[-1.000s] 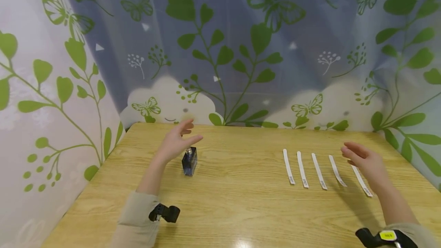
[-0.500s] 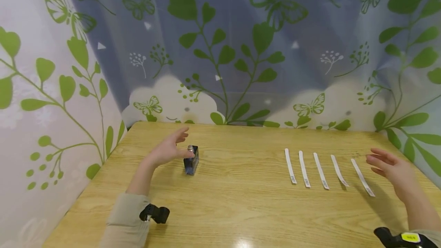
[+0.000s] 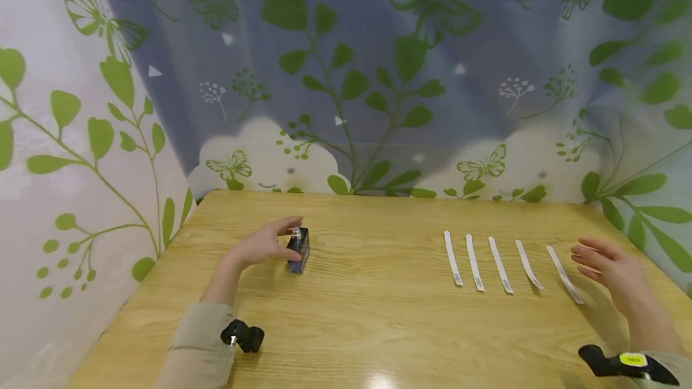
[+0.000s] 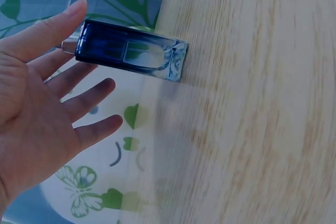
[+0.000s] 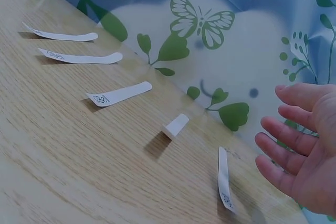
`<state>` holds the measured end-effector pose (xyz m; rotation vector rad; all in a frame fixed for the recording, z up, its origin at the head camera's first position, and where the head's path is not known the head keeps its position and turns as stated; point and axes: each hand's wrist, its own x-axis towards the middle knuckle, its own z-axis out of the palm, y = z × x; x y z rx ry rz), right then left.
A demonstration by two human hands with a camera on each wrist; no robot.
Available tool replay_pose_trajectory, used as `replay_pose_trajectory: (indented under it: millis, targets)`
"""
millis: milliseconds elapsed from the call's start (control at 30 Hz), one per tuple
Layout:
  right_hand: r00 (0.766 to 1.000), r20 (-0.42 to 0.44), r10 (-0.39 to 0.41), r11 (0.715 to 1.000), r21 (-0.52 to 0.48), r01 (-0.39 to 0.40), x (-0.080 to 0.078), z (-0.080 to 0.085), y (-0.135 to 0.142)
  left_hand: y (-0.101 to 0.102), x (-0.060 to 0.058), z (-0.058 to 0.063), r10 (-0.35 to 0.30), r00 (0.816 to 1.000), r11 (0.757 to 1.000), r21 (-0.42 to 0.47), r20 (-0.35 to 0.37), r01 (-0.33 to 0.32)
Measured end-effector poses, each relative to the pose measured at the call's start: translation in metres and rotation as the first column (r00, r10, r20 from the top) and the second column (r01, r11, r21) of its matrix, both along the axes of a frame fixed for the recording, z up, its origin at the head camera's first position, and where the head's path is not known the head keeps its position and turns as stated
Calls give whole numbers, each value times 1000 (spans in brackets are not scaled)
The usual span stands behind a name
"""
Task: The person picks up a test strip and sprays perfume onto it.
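A dark blue glass perfume bottle (image 3: pixel 304 249) with a bare silver spray nozzle stands upright on the left part of the table. My left hand (image 3: pixel 259 246) is around its near side, thumb in front and fingers behind, the fingers extended. In the left wrist view the bottle (image 4: pixel 131 51) shows beside the spread, straight fingers, with the thumb by its nozzle end. On the right, my right hand (image 3: pixel 613 266) hovers with relaxed fingers and holds nothing. Closest to it lies the rightmost white paper test strip (image 3: pixel 564 275), a little to its left.
Several more white paper strips (image 3: pixel 501 266) lie in a row right of centre, some with curled ends and printed lettering. The wooden table (image 3: pixel 373 317) ends at a patterned curtain (image 3: pixel 357 77) behind, and another patterned cloth (image 3: pixel 70 167) hangs along the left.
My left hand has lowered from above the bottle to beside it, thumb now in front of the glass. My right hand has moved right, off the rightmost strip.
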<state>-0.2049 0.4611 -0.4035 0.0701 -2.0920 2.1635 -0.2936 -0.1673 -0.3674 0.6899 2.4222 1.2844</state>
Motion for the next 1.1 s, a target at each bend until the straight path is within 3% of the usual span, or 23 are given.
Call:
replay_pose_trajectory:
  millis: [133,300,400,467,600,700,833,867,1100]
  targets:
    - [1000,22,16,999,-35,-15,1,11,-21,-6,0,-4,19,1000,1000,-18,2,-19]
    - [996,57,-67,997,-26,69,-8,3,-27,-15,1,-7,36,999,999,-40,10,-36]
    - [984,116,-136,990,39,132,-12,-4,-26,-17,2,-8,41,999,998,-42,13,-40]
    - [974,139,-180,978,136,161,-12,-8,-24,-17,2,-8,43,999,998,-39,16,-42]
    - [964,116,-239,916,356,184,-9,-15,-17,-11,0,-8,38,999,999,-22,24,-37]
    - [963,92,-252,821,547,163,-6,-16,-12,-7,-2,-8,33,999,999,-8,26,-33]
    - [965,88,-246,682,723,108,-3,-16,-7,-2,-4,-9,19,999,1000,5,34,-19]
    - [966,94,-241,665,741,93,-1,-16,-6,-1,-4,-9,11,999,1000,5,34,-12]
    - [970,91,-227,619,782,72,5,-17,-3,10,-9,-10,-4,999,1000,26,51,3]
